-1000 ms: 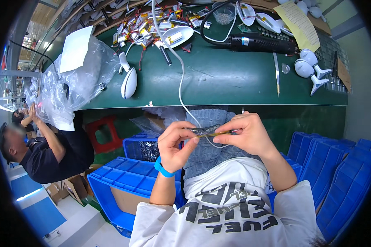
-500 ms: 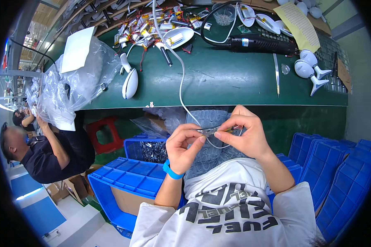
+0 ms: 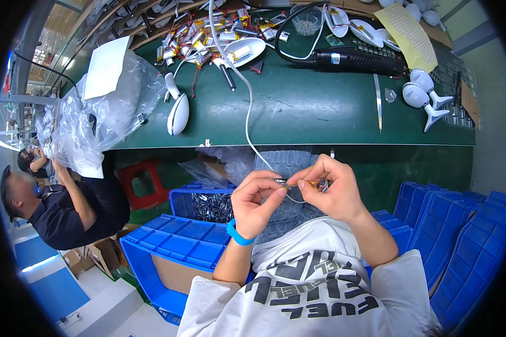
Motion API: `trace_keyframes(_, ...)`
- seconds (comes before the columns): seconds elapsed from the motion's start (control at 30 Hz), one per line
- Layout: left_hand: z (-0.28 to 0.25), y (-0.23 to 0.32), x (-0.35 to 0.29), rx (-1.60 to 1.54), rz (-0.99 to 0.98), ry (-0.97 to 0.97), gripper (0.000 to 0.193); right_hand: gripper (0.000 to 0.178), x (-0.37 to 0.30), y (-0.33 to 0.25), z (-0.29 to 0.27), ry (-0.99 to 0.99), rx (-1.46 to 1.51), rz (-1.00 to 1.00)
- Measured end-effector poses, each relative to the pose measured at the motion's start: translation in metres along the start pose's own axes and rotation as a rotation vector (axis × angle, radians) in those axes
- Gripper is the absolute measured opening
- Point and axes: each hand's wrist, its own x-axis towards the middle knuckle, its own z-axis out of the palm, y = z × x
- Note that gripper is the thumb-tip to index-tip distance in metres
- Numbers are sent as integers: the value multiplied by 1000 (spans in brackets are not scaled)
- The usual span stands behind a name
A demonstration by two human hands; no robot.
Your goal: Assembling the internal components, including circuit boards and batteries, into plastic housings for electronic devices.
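Taking the person's hands as the clock's centre and the bench as twelve, I am watching the left hand (image 3: pixel 257 201) pinching a small part (image 3: pixel 281 181), metallic and yellowish, between thumb and forefinger. The right hand (image 3: pixel 336 190) is meeting it at three o'clock, its thumb and forefinger also pinching at the part; fingers are hiding much of it, so I cannot tell its full shape. The part is sitting over the lap, just off the edge of the green bench (image 3: pixel 298 121). A white cable (image 3: pixel 249 106) is running down from twelve and looping beneath the fingers. Battery packs (image 3: pixel 199 42) are lying heaped at eleven, a white oval-headed piece (image 3: pixel 177 115) is resting at ten, and a black tool (image 3: pixel 354 60) is lying at one. At nine, a blue crate (image 3: pixel 181 197) is holding small dark pieces (image 3: pixel 212 206).
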Motion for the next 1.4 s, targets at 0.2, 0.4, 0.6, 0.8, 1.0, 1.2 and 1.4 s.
trace_keyframes(0.2, 4, -2, 1, -18, -10, 20, 12, 26, -2, -1, -1, 32, -29, 43)
trace_keyframes(0.4, 10, 0, 1, 31, 26, 13, 14, 37, -2, -9, 3, 133, -207, 5)
trace_keyframes(0.6, 8, -7, -3, -120, 34, 90, 19, 39, -7, -1, 7, 236, -141, -100)
trace_keyframes(0.8, 21, 4, -2, -201, 37, 148, 20, 40, -8, 0, 10, 183, -75, -126)
trace_keyframes(1.0, 13, -1, -5, 148, 11, 129, 27, 41, -8, -3, 10, 176, -61, -93)
trace_keyframes(1.2, 19, -5, -5, 454, 133, 220, 29, 36, -11, 0, 19, 232, -241, -245)
trace_keyframes(1.4, 22, -1, -4, 568, 189, 225, 29, 42, -9, -3, 17, 217, -490, -345)
